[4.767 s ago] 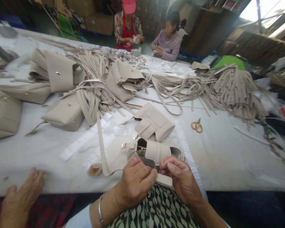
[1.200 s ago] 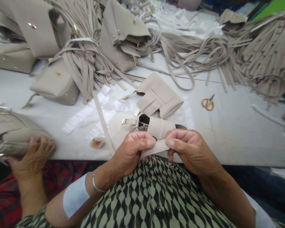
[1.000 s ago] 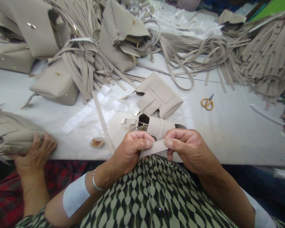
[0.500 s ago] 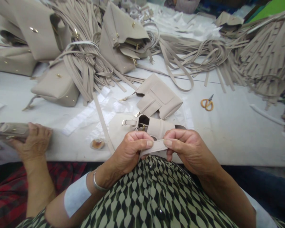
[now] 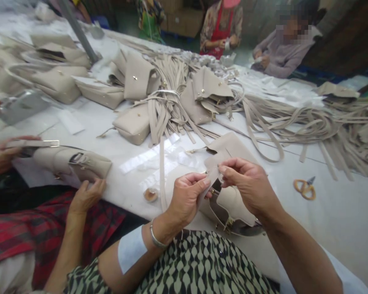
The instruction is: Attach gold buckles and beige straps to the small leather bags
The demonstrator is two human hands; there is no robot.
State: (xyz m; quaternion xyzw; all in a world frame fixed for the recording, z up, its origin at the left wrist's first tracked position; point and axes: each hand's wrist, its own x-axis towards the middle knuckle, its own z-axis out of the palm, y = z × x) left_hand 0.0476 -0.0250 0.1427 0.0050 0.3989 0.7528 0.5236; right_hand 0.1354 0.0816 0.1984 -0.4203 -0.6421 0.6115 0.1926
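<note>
A beige leather strap (image 5: pixel 213 174) is pinched between the thumb and fingers of my left hand (image 5: pixel 185 198), its end pointing up and away from me. My right hand (image 5: pixel 251 183) is closed in a pinch at that same end; the fingertips cover the exact spot. Right below both hands lies a beige handbag (image 5: pixel 237 204) with its dark inside showing and gold-coloured fittings. Just behind it rests another beige bag piece (image 5: pixel 233 143), partly covered by my hands.
Orange-handled scissors (image 5: pixel 305 189) lie to the right. A small round brown item (image 5: pixel 150 195) sits left of my hands. Bundled beige straps (image 5: pixel 168 81) and several bags (image 5: pixel 135 122) fill the back. At left, a co-worker's hand (image 5: pixel 87 196) holds a bag (image 5: pixel 76 161).
The view has swung up and left, showing co-workers across the table. The strap end has tilted upward, my right hand has risen to its tip, and the bag underneath now gapes toward me.
</note>
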